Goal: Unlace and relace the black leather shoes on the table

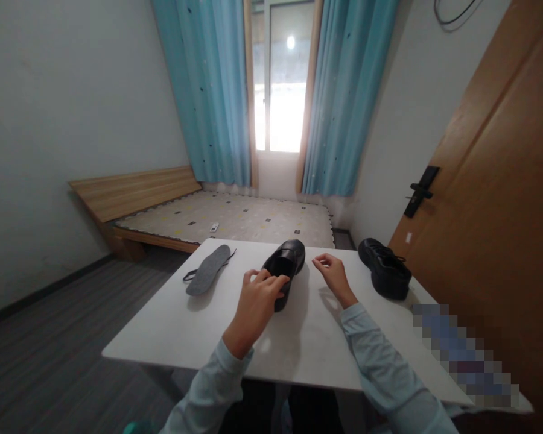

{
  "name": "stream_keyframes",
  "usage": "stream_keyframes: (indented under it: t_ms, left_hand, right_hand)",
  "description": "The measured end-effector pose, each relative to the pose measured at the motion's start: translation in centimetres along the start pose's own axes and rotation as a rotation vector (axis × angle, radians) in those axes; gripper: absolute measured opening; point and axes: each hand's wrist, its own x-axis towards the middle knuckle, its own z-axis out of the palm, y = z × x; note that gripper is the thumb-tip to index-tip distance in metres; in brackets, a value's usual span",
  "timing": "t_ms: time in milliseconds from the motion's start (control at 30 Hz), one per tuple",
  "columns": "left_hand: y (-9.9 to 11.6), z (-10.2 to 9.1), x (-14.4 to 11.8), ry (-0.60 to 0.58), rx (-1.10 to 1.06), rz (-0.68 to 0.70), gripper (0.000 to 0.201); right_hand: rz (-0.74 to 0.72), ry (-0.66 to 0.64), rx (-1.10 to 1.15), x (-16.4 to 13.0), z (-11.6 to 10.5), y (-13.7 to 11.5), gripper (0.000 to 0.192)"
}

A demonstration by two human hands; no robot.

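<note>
A black shoe (293,252) stands on the white table (271,352) with its toe pointing away from me and no lace showing in it. My left hand (262,292) grips it at the heel end, fingers over the rim of its opening. Just right of the shoe, apart from it, my right hand (331,274) hovers with fingertips drawn together, and I see nothing between them. To the left lies a grey insole (210,270) with a black shoelace (190,275) partly under it. A second black shoe (387,271), laced, sits at the right.
A blurred-out flat item (464,355) lies on the table's right side. Beyond the table are a bed (253,217) with a small white object (214,228) on it, and a window between blue curtains (353,96). A wooden door (493,181) stands close on the right.
</note>
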Motion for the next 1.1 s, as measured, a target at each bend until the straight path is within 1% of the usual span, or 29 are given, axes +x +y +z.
stream_keyframes:
  t_ms: [233,367,467,567,667,733,800,900,933,1000,1033,1100]
  left_hand:
    - [-5.4,-4.3,0.2,0.065,0.182,-0.121,0.024]
    - [-8.3,-5.5,-0.6,0.101,0.249,-0.204,0.025]
    - [-10.4,-5.5,-1.6,0.094,0.276,-0.291,0.027]
    - [-12.7,-4.7,-2.7,0.087,0.269,-0.362,0.028]
    - [-14.9,-3.6,-3.6,0.043,0.231,-0.411,0.028]
    - [-15.9,-3.3,-3.9,-0.008,0.207,-0.426,0.028]
    - [-16.1,-3.4,-3.7,-0.046,0.248,-0.444,0.029]
    - [-14.9,-4.0,-2.6,-0.068,0.357,-0.428,0.024]
    - [-14.1,-4.2,-2.0,-0.059,0.378,-0.413,0.022]
    - [-12.3,-4.4,-0.5,-0.001,0.395,-0.393,0.021]
    - [-11.2,-4.4,0.2,0.024,0.378,-0.366,0.02]
    - [-9.0,-3.8,1.8,0.042,0.3,-0.266,0.02]
  right_hand:
    - [-0.014,-0.016,-0.033,-0.1,-0.1,-0.1,0.017]
    - [-0.009,-0.017,-0.044,-0.1,-0.1,0.1,0.016]
    - [-0.015,-0.007,-0.048,0.0,-0.1,0.2,0.015]
    - [-0.024,0.0,-0.055,-0.1,-0.1,0.1,0.015]
    - [-0.021,-0.006,-0.063,-0.1,-0.1,0.1,0.015]
    - [-0.014,-0.011,-0.065,-0.1,-0.1,0.1,0.014]
    - [-0.013,-0.012,-0.065,-0.1,0.0,0.1,0.014]
    - [-0.017,-0.006,-0.062,-0.1,0.0,0.1,0.014]
    - [-0.017,-0.004,-0.06,-0.1,0.0,0.1,0.015]
    - [-0.015,-0.004,-0.058,0.0,-0.1,0.1,0.015]
    - [-0.016,-0.006,-0.06,0.0,-0.1,0.1,0.015]
    - [-0.021,-0.001,-0.081,0.1,-0.2,0.1,0.014]
